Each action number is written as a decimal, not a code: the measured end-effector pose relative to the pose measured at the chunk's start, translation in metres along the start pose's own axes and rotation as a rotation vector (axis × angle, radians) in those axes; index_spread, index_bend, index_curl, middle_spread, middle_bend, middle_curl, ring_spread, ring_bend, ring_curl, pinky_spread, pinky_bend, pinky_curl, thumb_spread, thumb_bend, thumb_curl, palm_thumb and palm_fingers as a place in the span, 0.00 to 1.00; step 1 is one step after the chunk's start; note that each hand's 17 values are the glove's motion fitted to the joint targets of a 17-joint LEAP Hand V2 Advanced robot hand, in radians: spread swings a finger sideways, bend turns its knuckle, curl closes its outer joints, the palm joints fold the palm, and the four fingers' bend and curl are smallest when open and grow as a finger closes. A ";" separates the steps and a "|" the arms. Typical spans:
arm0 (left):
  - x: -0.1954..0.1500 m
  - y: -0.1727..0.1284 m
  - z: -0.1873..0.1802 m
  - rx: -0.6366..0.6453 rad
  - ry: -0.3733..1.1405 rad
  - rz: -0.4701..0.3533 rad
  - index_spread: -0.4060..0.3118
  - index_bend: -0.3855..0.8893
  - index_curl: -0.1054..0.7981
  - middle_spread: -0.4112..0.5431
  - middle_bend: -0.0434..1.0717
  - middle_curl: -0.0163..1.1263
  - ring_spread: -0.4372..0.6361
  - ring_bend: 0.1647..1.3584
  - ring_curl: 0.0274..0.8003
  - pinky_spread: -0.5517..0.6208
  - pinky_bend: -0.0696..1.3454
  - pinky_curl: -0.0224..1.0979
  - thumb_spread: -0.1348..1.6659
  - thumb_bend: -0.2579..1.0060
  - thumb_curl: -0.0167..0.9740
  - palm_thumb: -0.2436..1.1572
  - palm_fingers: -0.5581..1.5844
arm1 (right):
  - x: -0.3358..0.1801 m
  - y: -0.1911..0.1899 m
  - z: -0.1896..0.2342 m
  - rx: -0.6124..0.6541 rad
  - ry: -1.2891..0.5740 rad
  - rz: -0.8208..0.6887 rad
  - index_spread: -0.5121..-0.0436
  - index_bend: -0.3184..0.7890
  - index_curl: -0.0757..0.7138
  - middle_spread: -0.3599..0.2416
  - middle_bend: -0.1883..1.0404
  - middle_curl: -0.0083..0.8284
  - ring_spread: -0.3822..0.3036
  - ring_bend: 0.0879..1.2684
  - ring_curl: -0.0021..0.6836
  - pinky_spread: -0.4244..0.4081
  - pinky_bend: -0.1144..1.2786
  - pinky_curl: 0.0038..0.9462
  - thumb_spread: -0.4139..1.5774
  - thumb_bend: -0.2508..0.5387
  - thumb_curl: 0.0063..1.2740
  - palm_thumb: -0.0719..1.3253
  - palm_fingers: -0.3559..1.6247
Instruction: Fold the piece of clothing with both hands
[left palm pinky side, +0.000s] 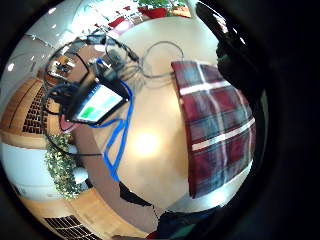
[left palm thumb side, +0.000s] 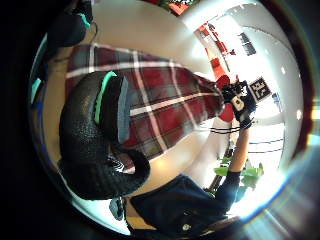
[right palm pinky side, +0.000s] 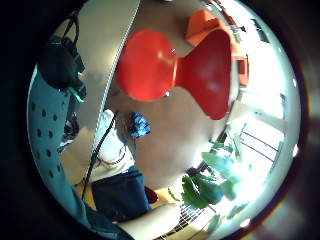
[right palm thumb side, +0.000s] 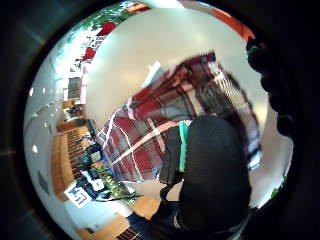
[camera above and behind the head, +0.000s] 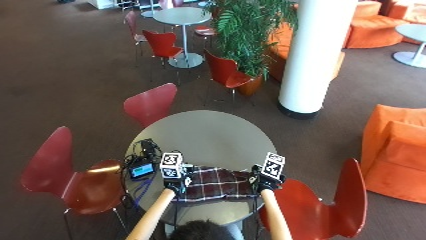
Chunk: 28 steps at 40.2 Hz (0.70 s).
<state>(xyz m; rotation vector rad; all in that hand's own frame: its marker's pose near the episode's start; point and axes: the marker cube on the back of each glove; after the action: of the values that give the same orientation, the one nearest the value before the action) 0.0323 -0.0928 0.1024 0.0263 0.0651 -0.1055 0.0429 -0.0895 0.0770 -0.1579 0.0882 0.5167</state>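
Nearby, device (camera above and behind the head: 141, 171) w/ cables beside plaid cloth (camera above and behind the head: 216, 183).

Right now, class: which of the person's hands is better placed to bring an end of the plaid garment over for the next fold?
Neither clearly: the left hand and right hand each sit at an opposite end of the plaid garment on the round table. Probably both move together.

The piece of clothing (camera above and behind the head: 216, 183) is a soft woven cloth with a red, grey and white check, matt, lying at the near edge of the round table (camera above and behind the head: 200, 132), whose grey top looks smooth and slightly glossy under the light.
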 end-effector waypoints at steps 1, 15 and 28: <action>0.000 0.004 0.005 -0.019 0.001 -0.004 0.34 0.42 0.54 0.29 0.17 0.37 0.30 0.23 0.44 0.31 0.37 0.38 0.78 0.19 0.28 0.37 0.62 | 0.001 -0.001 0.004 -0.009 -0.011 0.003 0.63 0.33 0.35 0.45 0.30 0.48 0.36 0.40 0.62 0.29 0.60 0.41 0.88 0.24 0.23 0.44 0.65; 0.000 0.020 0.065 -0.178 -0.033 -0.041 0.39 0.44 0.57 0.42 0.13 0.30 0.49 0.23 0.45 0.53 0.26 0.35 0.78 0.18 0.24 0.25 0.44 | -0.005 0.012 0.033 0.002 -0.002 -0.053 0.77 0.28 0.23 0.35 0.39 0.53 0.30 0.47 0.63 0.18 0.63 0.40 0.84 0.42 0.31 0.60 0.71; 0.027 0.040 0.077 -0.298 0.163 0.053 0.41 0.48 0.59 0.48 0.19 0.29 0.61 0.19 0.40 0.66 0.21 0.32 0.78 0.20 0.24 0.22 0.39 | 0.050 -0.021 0.015 -0.020 -0.194 0.120 0.57 0.45 0.40 0.28 0.46 0.60 0.22 0.50 0.68 0.12 0.56 0.41 0.74 0.39 0.36 0.72 0.83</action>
<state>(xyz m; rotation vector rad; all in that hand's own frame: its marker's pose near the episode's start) 0.0679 -0.0578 0.1785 -0.2614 0.2420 -0.0393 0.0975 -0.0803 0.0884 -0.1215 -0.0972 0.6504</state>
